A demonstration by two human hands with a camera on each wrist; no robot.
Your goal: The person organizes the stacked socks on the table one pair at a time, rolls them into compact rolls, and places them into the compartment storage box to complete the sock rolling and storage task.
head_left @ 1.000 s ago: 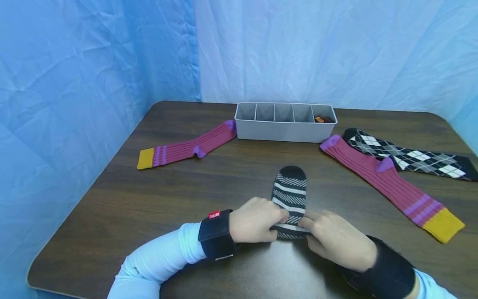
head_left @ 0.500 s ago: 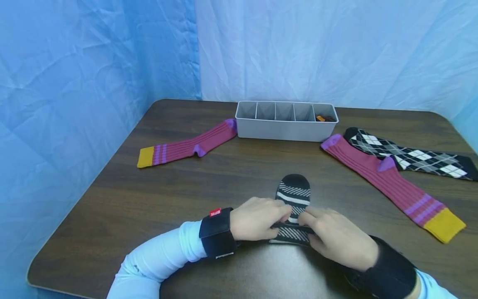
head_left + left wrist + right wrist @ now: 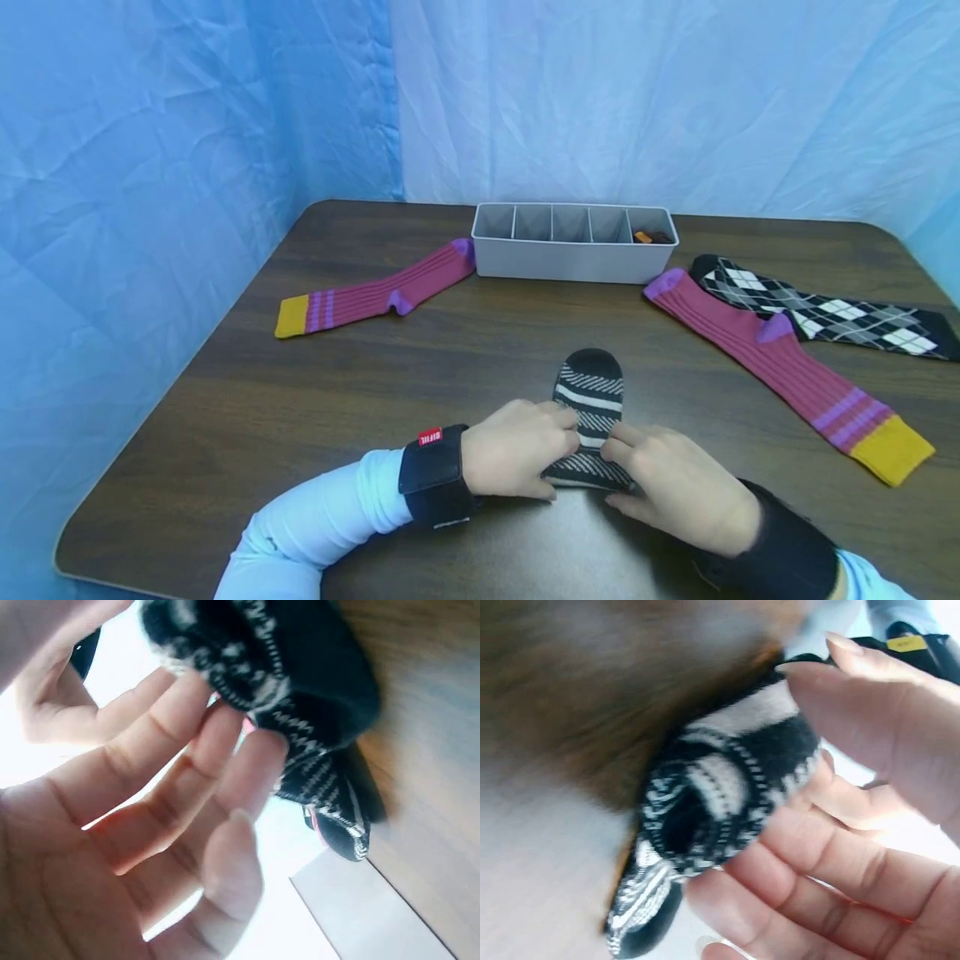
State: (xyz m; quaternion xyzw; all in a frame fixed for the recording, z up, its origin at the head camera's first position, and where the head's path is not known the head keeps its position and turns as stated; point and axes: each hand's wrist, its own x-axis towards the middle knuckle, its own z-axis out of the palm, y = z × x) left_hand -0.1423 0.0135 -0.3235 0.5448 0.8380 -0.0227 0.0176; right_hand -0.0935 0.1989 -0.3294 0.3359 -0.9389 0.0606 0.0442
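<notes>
A black sock with white and grey stripes [image 3: 592, 392] lies flat in front of me, its rounded black end pointing away and its near end folded over. My left hand [image 3: 517, 450] rests its fingers on the sock's left side, the thumb apart from the near edge. On the opposite side my right hand [image 3: 678, 483] touches the fold with its fingers, the thumb just off the near corner. In the left wrist view, loosely bent fingers [image 3: 217, 765] reach the sock. In the right wrist view the rolled sock end [image 3: 712, 787] lies against the fingers.
A grey box with compartments [image 3: 573, 260] stands at the back, something orange and brown in its right compartment. One magenta sock [image 3: 360, 304] lies at left. Another magenta sock [image 3: 795, 367] lies at right, beside an argyle sock [image 3: 832, 317]. Blue curtains surround the brown table [image 3: 300, 417].
The striped sock's near end has been turned over and the sock has become shorter. Both thumbs have come away from the near edge, while the fingers stay on the fold.
</notes>
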